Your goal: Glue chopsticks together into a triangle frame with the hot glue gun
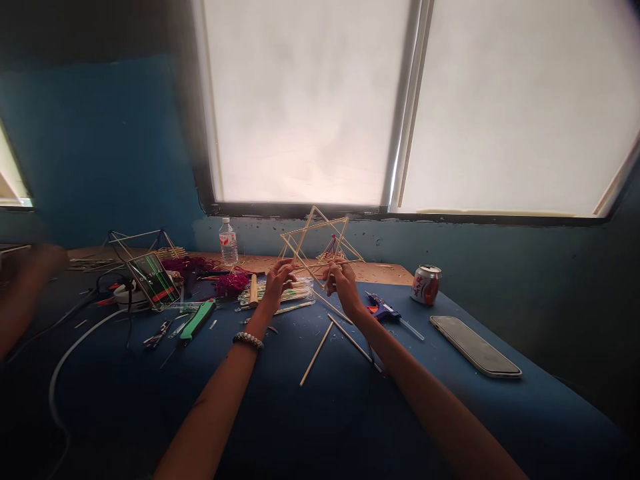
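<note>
Left hand (279,283) and right hand (344,287) both pinching a star-shaped wooden stick frame (314,226)

The wooden stick frame (313,230) rises over both hands, blocking the way straight ahead. Right of the right hand (345,287), a hot glue gun (383,310) and loose sticks (353,340) lie before the smartphone (475,345) on the blue counter (500,407); left of the left hand (277,283), a stick bundle (300,293) and magenta yarn (231,283) crowd the path.
</note>
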`<action>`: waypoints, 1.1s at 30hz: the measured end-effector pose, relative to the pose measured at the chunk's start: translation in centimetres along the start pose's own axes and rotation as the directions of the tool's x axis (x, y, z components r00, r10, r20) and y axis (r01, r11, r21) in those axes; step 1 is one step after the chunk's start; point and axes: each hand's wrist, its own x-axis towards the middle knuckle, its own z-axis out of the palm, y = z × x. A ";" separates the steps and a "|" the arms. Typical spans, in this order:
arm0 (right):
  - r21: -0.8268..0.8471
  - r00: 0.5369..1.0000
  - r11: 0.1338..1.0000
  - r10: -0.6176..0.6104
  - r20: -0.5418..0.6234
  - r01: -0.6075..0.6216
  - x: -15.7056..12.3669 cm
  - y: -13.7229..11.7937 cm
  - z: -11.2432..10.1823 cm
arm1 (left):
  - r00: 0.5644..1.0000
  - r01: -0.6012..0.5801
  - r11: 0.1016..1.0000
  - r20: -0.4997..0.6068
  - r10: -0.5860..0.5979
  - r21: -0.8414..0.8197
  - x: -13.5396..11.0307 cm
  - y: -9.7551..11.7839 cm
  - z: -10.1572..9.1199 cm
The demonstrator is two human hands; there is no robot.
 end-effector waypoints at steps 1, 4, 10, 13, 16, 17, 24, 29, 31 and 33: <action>0.000 1.000 1.000 -0.001 -0.001 0.001 0.0 0.0 0.0 | 1.000 -0.001 1.000 -0.001 0.001 -0.002 0.0 0.0 0.0; -0.001 1.000 1.000 -0.003 -0.001 0.003 0.0 0.1 0.0 | 1.000 -0.002 1.000 -0.003 0.002 -0.002 0.0 0.0 0.0; 0.005 1.000 1.000 0.001 -0.002 -0.001 0.1 0.2 0.0 | 1.000 0.001 1.000 0.001 -0.001 -0.004 0.1 -0.1 -0.1; 0.002 1.000 1.000 -0.002 0.004 0.002 0.0 0.1 0.0 | 1.000 -0.001 1.000 -0.001 0.001 0.001 0.1 -0.1 -0.1; -0.010 1.000 1.000 -0.008 0.002 0.008 0.0 0.0 0.0 | 1.000 -0.005 1.000 0.000 0.005 0.007 0.0 0.1 0.0; -0.015 1.000 1.000 -0.011 0.000 0.011 0.0 0.0 0.0 | 1.000 -0.006 1.000 0.000 0.006 0.009 0.0 0.1 0.0; 0.003 1.000 1.000 -0.022 0.007 0.022 0.1 0.2 0.0 | 1.000 -0.003 1.000 -0.001 0.003 0.007 -0.1 0.2 0.2; 0.012 0.999 1.000 -0.028 0.015 0.028 0.2 0.4 0.1 | 1.000 -0.008 1.000 0.026 0.008 -0.014 0.0 -0.1 0.0; 0.006 0.999 1.000 -0.026 0.022 0.026 0.1 0.3 0.1 | 0.999 -0.012 1.000 0.042 0.013 -0.025 0.0 -0.1 0.0; -0.004 0.999 1.000 -0.022 0.026 0.022 0.0 0.2 0.1 | 0.999 -0.014 0.999 0.051 0.016 -0.029 0.0 -0.1 0.0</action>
